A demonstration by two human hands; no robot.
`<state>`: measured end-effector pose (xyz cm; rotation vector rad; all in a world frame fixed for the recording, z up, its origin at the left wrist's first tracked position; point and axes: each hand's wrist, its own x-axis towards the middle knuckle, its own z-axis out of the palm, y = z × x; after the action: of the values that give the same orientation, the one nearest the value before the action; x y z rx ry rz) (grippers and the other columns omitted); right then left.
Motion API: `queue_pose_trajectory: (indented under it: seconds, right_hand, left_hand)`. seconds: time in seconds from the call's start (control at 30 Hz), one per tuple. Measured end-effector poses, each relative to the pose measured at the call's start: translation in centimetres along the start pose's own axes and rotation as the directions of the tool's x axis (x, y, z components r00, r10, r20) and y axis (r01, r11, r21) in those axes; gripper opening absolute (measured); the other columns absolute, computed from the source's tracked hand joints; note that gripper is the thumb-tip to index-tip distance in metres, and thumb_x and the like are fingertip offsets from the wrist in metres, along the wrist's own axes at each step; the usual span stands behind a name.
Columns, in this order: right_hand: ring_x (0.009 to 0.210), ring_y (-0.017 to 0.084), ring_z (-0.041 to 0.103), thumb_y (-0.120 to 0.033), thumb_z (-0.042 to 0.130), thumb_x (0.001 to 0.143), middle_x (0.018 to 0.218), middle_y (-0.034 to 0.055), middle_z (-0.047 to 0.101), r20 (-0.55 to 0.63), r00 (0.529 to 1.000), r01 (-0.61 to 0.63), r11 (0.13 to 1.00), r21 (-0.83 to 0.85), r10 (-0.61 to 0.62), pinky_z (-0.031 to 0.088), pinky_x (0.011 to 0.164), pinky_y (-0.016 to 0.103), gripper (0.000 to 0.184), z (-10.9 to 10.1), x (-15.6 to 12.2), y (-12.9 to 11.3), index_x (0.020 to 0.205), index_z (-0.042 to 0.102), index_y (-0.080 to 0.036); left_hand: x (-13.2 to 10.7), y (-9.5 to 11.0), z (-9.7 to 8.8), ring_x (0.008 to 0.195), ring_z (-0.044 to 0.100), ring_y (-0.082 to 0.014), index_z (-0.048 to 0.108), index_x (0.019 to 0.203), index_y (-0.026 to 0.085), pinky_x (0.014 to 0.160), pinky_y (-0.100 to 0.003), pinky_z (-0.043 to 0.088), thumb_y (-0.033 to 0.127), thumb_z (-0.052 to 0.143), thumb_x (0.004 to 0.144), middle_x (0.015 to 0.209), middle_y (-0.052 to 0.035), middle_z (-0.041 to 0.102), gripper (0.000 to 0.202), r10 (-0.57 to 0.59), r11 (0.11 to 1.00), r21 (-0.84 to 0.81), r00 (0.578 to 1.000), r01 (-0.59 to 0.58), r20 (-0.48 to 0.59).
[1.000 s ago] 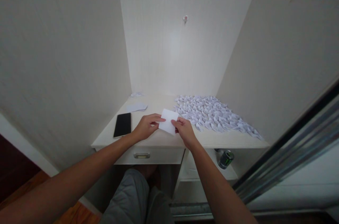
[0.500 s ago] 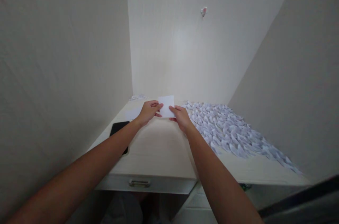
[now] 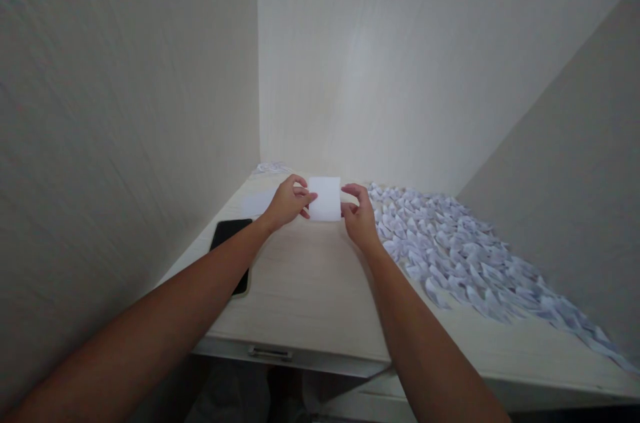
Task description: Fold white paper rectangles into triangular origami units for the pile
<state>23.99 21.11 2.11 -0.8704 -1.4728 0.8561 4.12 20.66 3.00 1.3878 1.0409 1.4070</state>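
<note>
A small white paper sheet (image 3: 325, 198) is held upright just above the pale wooden desk (image 3: 310, 290). My left hand (image 3: 286, 202) pinches its left edge and my right hand (image 3: 359, 216) pinches its right edge, both with curled fingers. To the right of my right hand lies a wide heap of several folded white paper pieces (image 3: 460, 250), spread toward the desk's right corner.
A black phone (image 3: 231, 250) lies flat at the desk's left side, partly under my left forearm. Loose white sheets (image 3: 257, 200) and a few folded bits (image 3: 270, 168) lie at the back left. Walls close the desk on three sides. A drawer handle (image 3: 270, 352) shows below the front edge.
The view has moved closer and lower over the desk. Both hands have carried the paper forward and turned it from tilted to square and upright.
</note>
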Motion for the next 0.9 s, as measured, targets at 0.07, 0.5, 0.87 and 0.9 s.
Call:
queue_pose_trajectory:
  seconds: [0.07, 0.5, 0.87, 0.9]
  right_hand:
    - [0.089, 0.017, 0.067, -0.017, 0.061, 0.075, 0.141, 0.0114, 0.056, 0.07, 0.991, 0.12, 0.988, -0.102, -0.113, 0.055, 0.066, 0.028, 0.046, -0.6, 0.1, -0.4, 0.12, 0.067, -0.024]
    - [0.081, 0.019, 0.072, -0.047, 0.08, 0.072, 0.105, 0.0088, 0.077, -0.012, 0.996, -0.088, 0.99, 0.11, 0.09, 0.058, 0.069, 0.032, 0.028, -0.1, 0.0, -0.7, 0.076, 0.079, -0.019]
    - [0.076, 0.021, 0.074, -0.045, 0.083, 0.068, 0.08, 0.0056, 0.077, -0.037, 0.988, -0.141, 0.974, 0.178, 0.15, 0.059, 0.071, 0.033, 0.029, 0.9, -0.4, -1.3, 0.076, 0.075, -0.018]
    - [0.076, 0.021, 0.074, -0.045, 0.083, 0.068, 0.079, 0.0052, 0.076, -0.034, 0.988, -0.144, 0.973, 0.18, 0.152, 0.059, 0.071, 0.033, 0.03, 1.0, -0.5, -1.4, 0.076, 0.074, -0.018]
  left_hand:
    - [-0.1, 0.1, 0.1, 0.056, 0.062, -0.013, 0.042, 0.099, 0.023, 0.045, -0.025, 0.055, 0.04, 0.084, 0.07, 0.071, 0.0051, 0.063, 0.054, 0.024, 1.0, -0.005, 1.0, -0.024, 0.001]
    - [-1.0, 0.8, 0.9, 0.092, 0.071, -0.0227, 0.073, 0.106, 0.008, 0.076, -0.04, 0.066, 0.029, 0.086, 0.069, 0.102, -0.0122, 0.075, 0.044, 0.1, 0.979, -0.195, 0.982, -0.068, 0.158]
    - [-1.0, 1.3, 1.7, 0.084, 0.07, -0.0192, 0.072, 0.113, 0.011, 0.072, -0.041, 0.069, 0.038, 0.09, 0.068, 0.083, -0.0027, 0.065, 0.056, 0.119, 0.965, -0.23, 0.992, -0.127, -0.049]
    - [-1.0, 1.4, 1.7, 0.084, 0.07, -0.0194, 0.072, 0.111, 0.011, 0.072, -0.041, 0.069, 0.037, 0.09, 0.068, 0.083, -0.0028, 0.065, 0.054, 0.12, 0.965, -0.228, 0.991, -0.13, -0.058]
